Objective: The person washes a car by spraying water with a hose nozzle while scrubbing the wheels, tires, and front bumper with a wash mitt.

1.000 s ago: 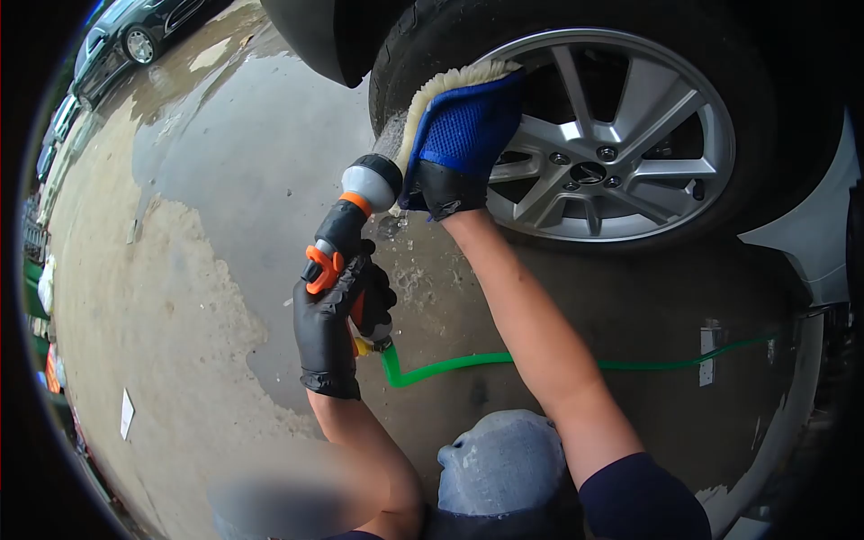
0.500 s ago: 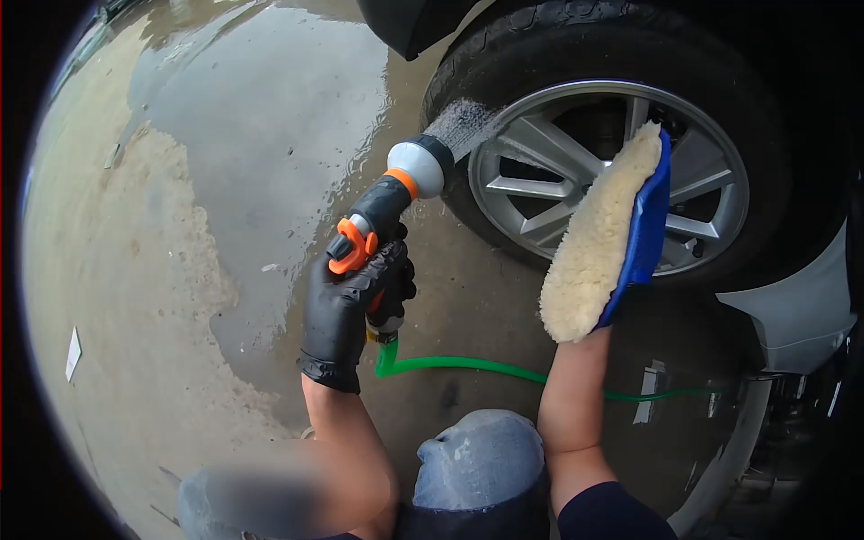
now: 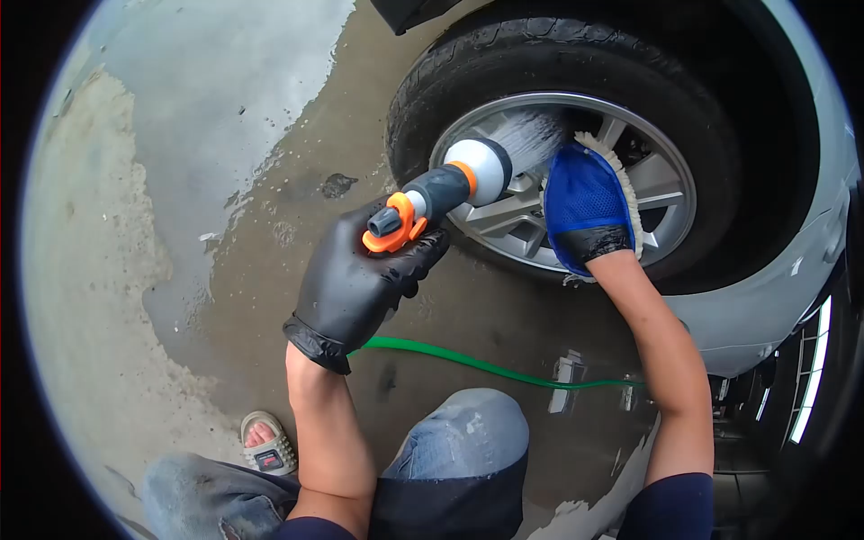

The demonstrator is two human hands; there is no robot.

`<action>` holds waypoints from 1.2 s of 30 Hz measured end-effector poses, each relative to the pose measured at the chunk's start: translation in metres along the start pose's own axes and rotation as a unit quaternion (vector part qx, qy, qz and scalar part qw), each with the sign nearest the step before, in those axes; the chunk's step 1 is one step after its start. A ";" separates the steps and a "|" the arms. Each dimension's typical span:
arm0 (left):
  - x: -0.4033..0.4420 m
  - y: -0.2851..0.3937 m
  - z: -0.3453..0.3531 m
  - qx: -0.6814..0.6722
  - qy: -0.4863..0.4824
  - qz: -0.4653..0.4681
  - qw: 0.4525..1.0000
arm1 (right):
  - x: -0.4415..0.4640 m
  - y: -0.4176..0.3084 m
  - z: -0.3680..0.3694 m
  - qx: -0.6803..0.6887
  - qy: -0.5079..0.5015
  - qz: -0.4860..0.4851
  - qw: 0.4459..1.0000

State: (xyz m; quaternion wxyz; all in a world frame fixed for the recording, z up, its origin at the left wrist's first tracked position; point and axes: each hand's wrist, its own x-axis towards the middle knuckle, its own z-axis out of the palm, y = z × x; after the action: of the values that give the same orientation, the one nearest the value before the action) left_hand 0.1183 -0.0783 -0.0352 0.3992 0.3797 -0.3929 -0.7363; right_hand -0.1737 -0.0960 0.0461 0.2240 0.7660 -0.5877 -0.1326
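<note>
My left hand (image 3: 351, 279), in a black glove, is closed around a hose spray nozzle (image 3: 443, 191) with a white head and orange trim. Water (image 3: 535, 137) sprays from it onto the silver alloy wheel (image 3: 664, 200). A blue mesh-backed wash mitt (image 3: 587, 191) with cream fleece covers my right hand (image 3: 601, 243), also black-gloved; its fingers are hidden inside. The mitt's fleece side faces the wheel spokes, blue back toward me. Whether the fleece presses on the metal I cannot tell. The black tire (image 3: 504, 54) surrounds the wheel.
A green hose (image 3: 468, 362) runs rightward across the wet floor (image 3: 306, 180). Light-coloured car bodywork (image 3: 747, 315) curves around the tire at right. My jeans-covered knee (image 3: 468, 432) and a sandalled foot (image 3: 268, 443) are low in view.
The mitt has turned, so its blue back shows instead of its fleece edge, and it sits over the wheel. The nozzle has moved right, its spray now landing further inside the wheel.
</note>
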 end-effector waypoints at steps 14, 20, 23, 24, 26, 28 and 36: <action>0.017 0.011 0.041 0.067 -0.029 0.136 0.988 | -0.027 0.054 -0.033 -0.088 0.053 -0.115 0.988; 0.017 0.008 0.012 0.080 -0.044 0.095 0.991 | -0.047 0.032 -0.003 -0.132 0.009 -0.051 0.990; 0.014 0.010 0.017 0.108 -0.057 0.094 0.988 | -0.045 0.046 -0.042 -0.089 -0.052 -0.099 0.990; 0.013 0.010 0.019 0.108 -0.054 0.095 0.988 | -0.046 0.055 -0.047 -0.078 -0.018 -0.109 0.991; 0.012 0.007 0.024 0.119 -0.048 0.092 0.988 | -0.030 0.053 -0.063 -0.040 0.056 -0.134 0.989; 0.010 0.006 0.026 0.119 -0.006 0.105 0.987 | -0.003 0.027 -0.079 -0.114 0.062 -0.167 0.977; 0.004 0.003 0.005 0.097 0.015 0.081 0.992 | 0.000 -0.003 0.023 -0.140 0.068 0.005 0.988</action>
State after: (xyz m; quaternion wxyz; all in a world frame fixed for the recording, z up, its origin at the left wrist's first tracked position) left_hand 0.1136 -0.0815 -0.0315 0.4245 0.3951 -0.4859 -0.6539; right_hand -0.1823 -0.0995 0.0244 0.3691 0.7314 -0.5509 -0.1594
